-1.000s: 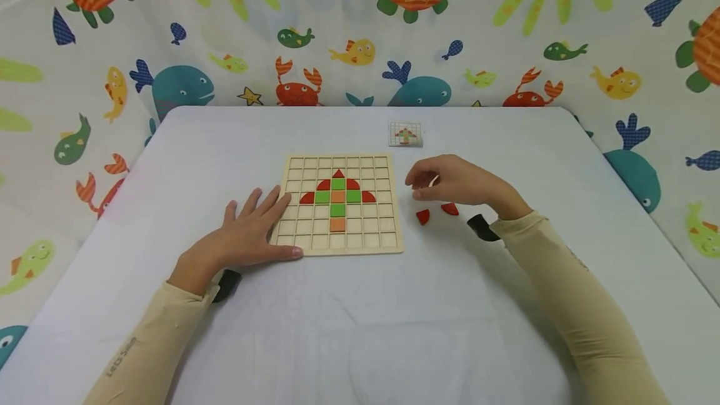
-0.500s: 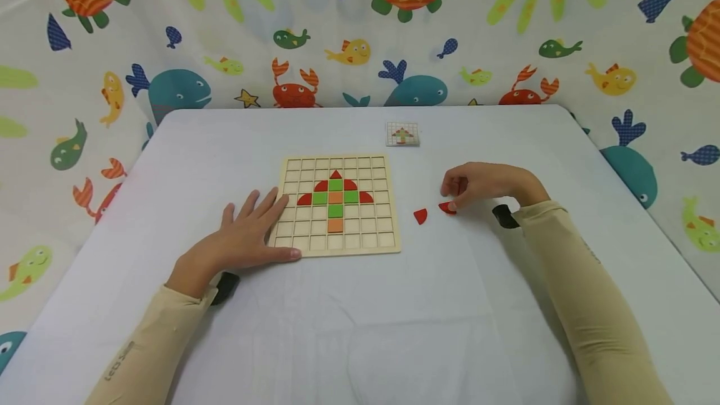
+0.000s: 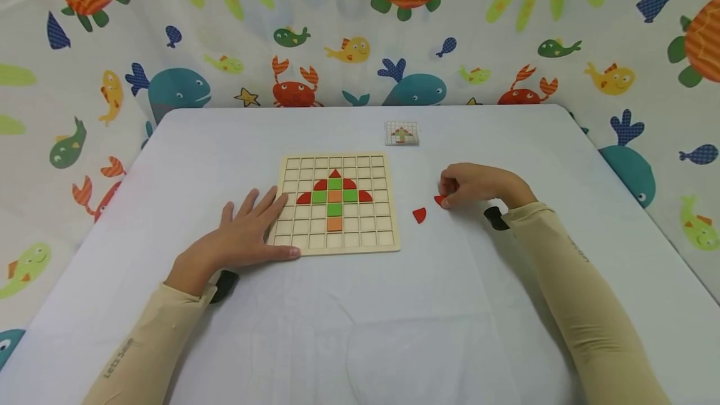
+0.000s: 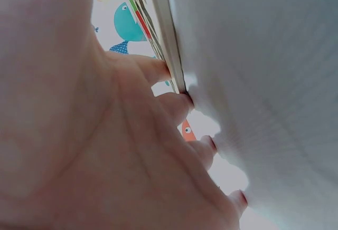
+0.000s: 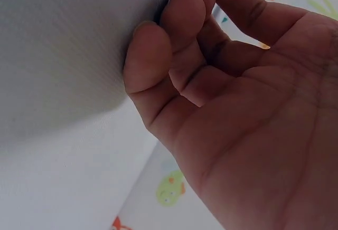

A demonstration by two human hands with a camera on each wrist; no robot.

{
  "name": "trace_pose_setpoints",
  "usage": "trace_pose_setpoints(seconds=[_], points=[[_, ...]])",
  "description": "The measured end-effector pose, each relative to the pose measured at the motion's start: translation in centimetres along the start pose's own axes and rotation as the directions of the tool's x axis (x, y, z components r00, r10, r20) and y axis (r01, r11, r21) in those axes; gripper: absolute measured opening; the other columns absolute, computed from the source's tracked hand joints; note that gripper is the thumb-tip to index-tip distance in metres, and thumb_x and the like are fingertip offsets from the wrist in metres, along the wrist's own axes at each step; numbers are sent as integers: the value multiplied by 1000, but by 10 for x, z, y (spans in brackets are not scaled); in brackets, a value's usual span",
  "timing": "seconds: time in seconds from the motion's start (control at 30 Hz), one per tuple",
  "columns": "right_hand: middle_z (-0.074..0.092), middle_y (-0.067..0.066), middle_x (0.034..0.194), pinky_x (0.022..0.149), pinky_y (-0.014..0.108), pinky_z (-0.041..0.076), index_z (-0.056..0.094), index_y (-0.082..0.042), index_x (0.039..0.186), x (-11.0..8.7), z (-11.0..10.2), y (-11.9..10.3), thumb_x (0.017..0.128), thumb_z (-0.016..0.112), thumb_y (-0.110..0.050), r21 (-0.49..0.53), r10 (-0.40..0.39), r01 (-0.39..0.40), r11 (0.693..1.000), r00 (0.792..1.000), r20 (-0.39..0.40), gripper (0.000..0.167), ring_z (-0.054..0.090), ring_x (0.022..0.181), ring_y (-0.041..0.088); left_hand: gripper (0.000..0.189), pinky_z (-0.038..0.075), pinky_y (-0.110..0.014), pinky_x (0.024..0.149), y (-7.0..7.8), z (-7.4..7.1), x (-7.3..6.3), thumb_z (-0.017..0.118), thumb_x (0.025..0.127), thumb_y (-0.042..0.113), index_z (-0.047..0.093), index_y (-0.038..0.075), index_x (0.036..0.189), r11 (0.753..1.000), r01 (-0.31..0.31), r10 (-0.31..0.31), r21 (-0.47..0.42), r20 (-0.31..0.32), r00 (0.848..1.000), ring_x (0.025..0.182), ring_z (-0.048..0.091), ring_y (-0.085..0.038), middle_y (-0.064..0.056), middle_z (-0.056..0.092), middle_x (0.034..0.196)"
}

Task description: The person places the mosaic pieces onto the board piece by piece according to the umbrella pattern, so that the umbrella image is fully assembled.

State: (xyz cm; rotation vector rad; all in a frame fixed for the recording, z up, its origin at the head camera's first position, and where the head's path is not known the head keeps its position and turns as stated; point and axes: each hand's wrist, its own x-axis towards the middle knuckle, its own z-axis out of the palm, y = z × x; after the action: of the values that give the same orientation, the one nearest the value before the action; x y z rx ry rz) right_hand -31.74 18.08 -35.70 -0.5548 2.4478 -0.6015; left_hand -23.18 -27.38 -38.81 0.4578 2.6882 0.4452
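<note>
A square wooden grid board [image 3: 368,242] lies on the table, bearing red, green and orange pieces in an arrow-like pattern. My left hand [image 3: 239,236] rests with spread fingers on its left edge and lower left corner; the left wrist view shows the fingertips at the board's side. To the right of the board, my right hand [image 3: 475,181] pinches a red quarter-circle piece [image 3: 439,200] at the tabletop, mostly covered by the fingers. Another red quarter-circle piece [image 3: 419,215] lies between that hand and the board. In the right wrist view the curled fingers hide the held piece.
A small pattern card [image 3: 402,133] with a similar arrow design lies behind the board, toward the far edge. White cloth covers the table [image 3: 349,317]. A curtain [image 3: 225,30] printed with sea animals hangs behind and at both sides.
The right hand first moved right and down from beside the board to the farther red quarter-circle piece. It now holds that piece slightly farther left. The left hand stays on the board.
</note>
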Motion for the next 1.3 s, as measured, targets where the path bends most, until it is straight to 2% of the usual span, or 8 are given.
trace_pose_setpoints(seconds=[0.37, 0.57, 0.77, 1.0, 1.2, 1.3], points=[[59, 8, 94, 78, 39, 47, 64, -5, 105, 2, 2, -6, 100, 76, -14, -37, 4, -5, 999, 999, -33, 16, 55, 91, 26, 121, -9, -78, 117, 2, 0, 0, 74, 87, 72, 18, 7, 172, 1000, 5, -5, -1, 5, 1000, 160, -8, -52, -22, 4, 178], [62, 8, 93, 76, 38, 48, 63, -4, 103, 11, 4, -2, 102, 74, -11, 2, -24, 25, 1000, 987, -161, 13, 56, 88, 26, 122, -10, -77, 117, 1, 2, 0, 74, 86, 73, 17, 7, 172, 1000, 10, -10, -6, 8, 1000, 160, -8, -52, -22, 3, 178], [65, 11, 97, 80, 36, 52, 62, -2, 108, 19, 5, -5, 105, 67, -6, 123, -10, 43, 991, 967, -254, 7, 59, 91, 28, 122, -9, -77, 117, 0, 1, 0, 74, 86, 74, 17, 8, 172, 1000, 8, -8, 2, 5, 1000, 160, -8, -52, -22, 4, 178], [69, 16, 111, 97, 37, 57, 65, 1, 117, 17, 7, -19, 107, 65, -5, 269, -56, 132, 954, 961, -271, 12, 71, 98, 29, 122, -9, -77, 117, 1, -1, 0, 74, 86, 73, 17, 7, 172, 1000, 7, -7, 6, 4, 1000, 160, -8, -52, -22, 4, 178], [70, 17, 112, 95, 33, 58, 67, 3, 114, 18, 13, -37, 105, 65, -3, 380, -113, 212, 901, 957, -267, 11, 76, 94, 29, 122, -9, -78, 117, 1, 0, 0, 75, 86, 73, 18, 7, 172, 1000, 8, -8, 13, 2, 1000, 160, -7, -52, -22, 4, 178], [70, 16, 112, 92, 35, 58, 68, 1, 114, 20, 20, -48, 105, 66, -3, 380, -137, 230, 896, 957, -256, 10, 75, 90, 28, 122, -8, -78, 117, 1, 0, 0, 74, 86, 73, 18, 7, 172, 1000, 9, -9, 11, 3, 1000, 160, -7, -52, -22, 4, 178]])
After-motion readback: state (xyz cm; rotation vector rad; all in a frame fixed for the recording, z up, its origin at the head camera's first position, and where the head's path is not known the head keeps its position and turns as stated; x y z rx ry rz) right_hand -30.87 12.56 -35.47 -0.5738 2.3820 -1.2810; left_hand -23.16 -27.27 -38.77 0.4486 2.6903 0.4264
